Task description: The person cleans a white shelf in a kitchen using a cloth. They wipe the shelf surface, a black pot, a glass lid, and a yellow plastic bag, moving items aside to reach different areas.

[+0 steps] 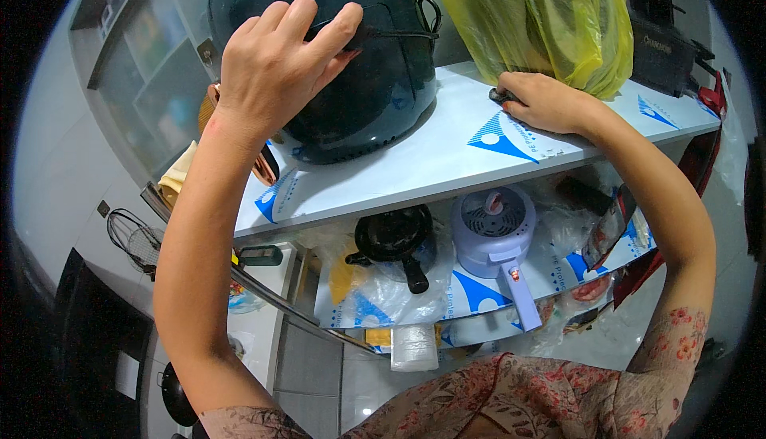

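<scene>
A large dark, glossy appliance, seemingly an air fryer (pixel 371 104), stands on the upper white shelf (pixel 383 182). My left hand (pixel 287 50) is curled around its front handle, and a black cord (pixel 413 33) runs from beside the fingers to the appliance's right side. Flat on the shelf to the right, my right hand (pixel 541 101) grips a dark cloth (pixel 498 97), mostly hidden beneath the palm. Just behind that hand sits a bulky yellow-green plastic bag (pixel 544 20); its contents cannot be made out.
The lower shelf (pixel 479 292) holds black cookware (pixel 395 235) and a lavender electric pot (pixel 494 229) whose handle juts past the edge. A metal rail (pixel 281 301) runs along the left. Wire utensils (pixel 140 241) hang by the wall. A black box (pixel 661 56) stands at right.
</scene>
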A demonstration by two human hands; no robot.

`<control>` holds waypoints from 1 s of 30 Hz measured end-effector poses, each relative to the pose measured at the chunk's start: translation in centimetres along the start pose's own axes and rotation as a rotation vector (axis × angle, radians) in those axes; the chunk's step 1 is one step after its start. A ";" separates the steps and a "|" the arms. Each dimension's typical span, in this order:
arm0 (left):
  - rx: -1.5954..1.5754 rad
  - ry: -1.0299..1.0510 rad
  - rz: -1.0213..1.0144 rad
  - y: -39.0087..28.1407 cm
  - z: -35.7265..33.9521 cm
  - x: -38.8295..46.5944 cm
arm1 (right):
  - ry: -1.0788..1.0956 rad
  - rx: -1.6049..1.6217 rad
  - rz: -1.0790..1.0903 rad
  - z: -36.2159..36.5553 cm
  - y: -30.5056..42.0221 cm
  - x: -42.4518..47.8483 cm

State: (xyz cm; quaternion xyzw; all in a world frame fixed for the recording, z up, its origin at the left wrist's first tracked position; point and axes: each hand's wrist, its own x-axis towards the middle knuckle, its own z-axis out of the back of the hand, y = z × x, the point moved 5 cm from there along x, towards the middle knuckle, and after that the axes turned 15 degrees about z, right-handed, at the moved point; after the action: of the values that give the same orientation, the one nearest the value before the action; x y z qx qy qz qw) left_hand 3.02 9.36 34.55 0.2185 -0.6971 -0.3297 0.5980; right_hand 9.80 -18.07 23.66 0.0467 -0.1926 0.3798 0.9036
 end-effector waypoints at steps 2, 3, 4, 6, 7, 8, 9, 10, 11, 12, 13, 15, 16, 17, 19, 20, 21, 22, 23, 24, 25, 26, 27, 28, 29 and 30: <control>-0.005 -0.011 0.013 -0.2 0.0 -0.1 | 0.002 0.001 -0.004 0.0 0.1 0.0; -0.005 -0.015 0.022 -0.2 0.0 -0.2 | 0.003 0.002 -0.006 0.0 0.2 0.1; -0.005 -0.022 0.027 -0.3 0.1 -0.2 | 0.012 -0.004 -0.021 0.0 0.2 0.1; -0.016 -0.036 0.040 -0.4 0.0 -0.2 | 0.031 -0.017 -0.050 0.0 0.2 0.0; -0.019 -0.045 0.043 -0.4 -0.1 0.0 | 0.026 -0.014 -0.043 0.0 0.2 0.0; -0.019 -0.048 0.061 -0.4 -0.3 0.0 | 0.022 -0.011 -0.036 -0.1 0.1 0.0; -0.019 -0.050 0.080 -0.4 -0.6 -0.1 | 0.018 -0.009 -0.029 -0.1 0.0 0.0; -0.019 -0.052 0.096 -0.4 -0.9 0.0 | 0.019 -0.005 -0.034 -0.1 0.0 0.0; -0.015 -0.069 0.093 -0.3 -0.9 0.2 | 0.020 -0.001 -0.039 -0.1 0.1 0.0; -0.010 -0.086 0.091 -0.4 -0.8 0.3 | 0.021 0.003 -0.044 0.0 0.2 -0.1; -0.003 -0.098 0.088 -0.3 -0.7 0.3 | 0.026 0.009 -0.049 0.0 0.3 0.1; -0.040 -0.123 0.104 -0.3 -0.3 0.7 | 0.038 0.021 -0.058 0.0 0.4 0.3; -0.062 -0.136 0.114 -0.3 -0.2 0.9 | 0.036 0.012 -0.055 0.0 0.4 0.2; -0.080 -0.100 0.135 -0.2 -0.3 1.1 | 0.033 0.004 -0.051 0.0 0.4 0.2; -0.115 -0.024 0.177 0.0 -0.6 1.4 | 0.027 -0.004 -0.041 -0.1 0.3 0.1; -0.131 -0.037 0.187 0.0 -0.6 1.5 | 0.024 -0.003 -0.034 -0.1 0.2 0.1; -0.148 -0.050 0.197 -0.1 -0.5 1.7 | 0.021 -0.001 -0.027 -0.1 0.1 0.1; -0.162 -0.061 0.209 0.0 -0.6 1.6 | 0.020 -0.004 -0.031 -0.2 0.2 0.1; -0.146 -0.063 0.223 0.1 -0.9 1.5 | 0.020 -0.007 -0.036 -0.1 0.2 0.1; -0.131 -0.064 0.237 0.2 -1.3 1.4 | 0.019 -0.011 -0.041 -0.1 0.3 0.1; -0.116 -0.069 0.249 0.3 -1.6 1.4 | 0.020 -0.005 -0.042 0.0 0.4 0.1; -0.134 -0.053 0.263 0.2 -1.6 1.5 | 0.021 0.000 -0.044 0.0 0.4 0.1; -0.128 -0.055 0.276 0.2 -1.6 1.4 | 0.022 0.005 -0.047 0.0 0.4 0.1; -0.123 -0.055 0.289 0.2 -1.7 1.3 | 0.017 0.007 -0.045 0.1 0.4 0.1; -0.118 -0.055 0.302 0.2 -1.9 1.2 | 0.012 0.009 -0.043 0.1 0.4 0.2; -0.118 -0.065 0.307 0.2 -2.0 1.2 | 0.007 0.010 -0.042 0.1 0.4 0.2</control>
State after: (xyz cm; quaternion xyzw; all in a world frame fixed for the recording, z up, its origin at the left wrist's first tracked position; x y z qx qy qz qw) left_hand 4.74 8.30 35.68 0.0633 -0.7206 -0.2816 0.6304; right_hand 9.61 -17.70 23.82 0.0539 -0.1866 0.3620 0.9117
